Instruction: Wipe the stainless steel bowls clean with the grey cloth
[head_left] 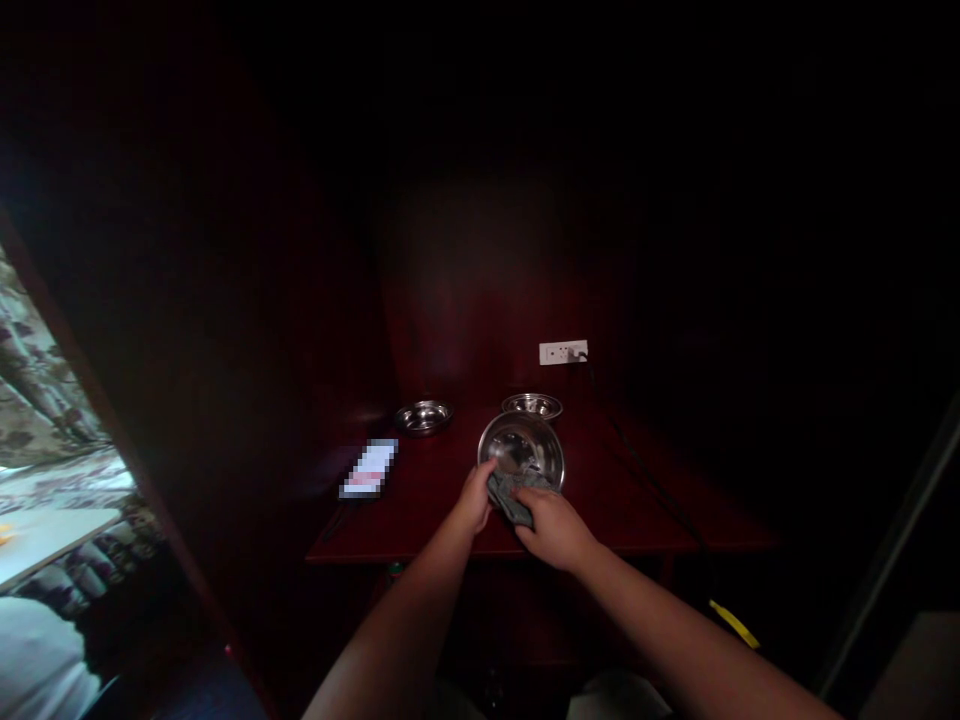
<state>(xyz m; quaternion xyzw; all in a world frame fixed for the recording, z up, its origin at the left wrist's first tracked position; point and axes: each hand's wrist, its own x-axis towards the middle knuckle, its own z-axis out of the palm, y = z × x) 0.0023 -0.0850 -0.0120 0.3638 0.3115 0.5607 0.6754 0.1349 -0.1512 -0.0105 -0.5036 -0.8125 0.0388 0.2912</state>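
A shiny steel bowl (523,440) is tilted toward me above the front part of the dark red desk (420,520). My left hand (477,497) grips its left rim, with the thumb over the edge. A grey cloth (512,498) lies bunched against the bowl's near rim. My right hand (553,525) is closed on that cloth and presses it to the bowl; some of its fingers are hidden. Behind the bowl stands a second steel bowl (534,404). Farther left sits a shallow steel bowl (424,416).
A phone with a lit screen (369,468) lies at the desk's left. On the back wall is a white socket (563,352) with a plug in it, and a dark cable runs down to the right. Dark side panels enclose the desk. A yellow strip (733,623) shows below right.
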